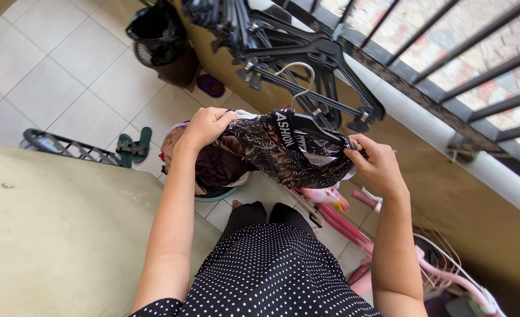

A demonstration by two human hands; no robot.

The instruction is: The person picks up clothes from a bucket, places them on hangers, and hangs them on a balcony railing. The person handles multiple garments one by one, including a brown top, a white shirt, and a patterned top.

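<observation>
A: The dark patterned garment (283, 154) hangs stretched between both hands, out in front of the person's chest, above the tiled floor (66, 76).

B: And how does each hand have it?

A: The left hand (206, 126) is closed in a fist over the garment's left end, fingers curled down over bunched cloth. The right hand (376, 161) pinches the right end, thumb and fingertips pressed together on the edge, the other fingers loosely bent.

B: Is there a hanger in it?

A: Yes, a black hanger (307, 122) sits inside the garment, its shoulder bar showing at the top between the hands and its metal hook (298, 76) rising above the cloth. The hands are well apart, one at each end of the hanger.

B: What lies around them?

A: Just below the left hand sits a basket of clothes (210, 167). Above the garment a cluster of black clip hangers (283, 53) hangs by the dark railing (448, 64). A pair of dark sandals (133, 145) lies on the floor to the left, and pink hangers (342, 226) lie low on the right near the wall.
</observation>
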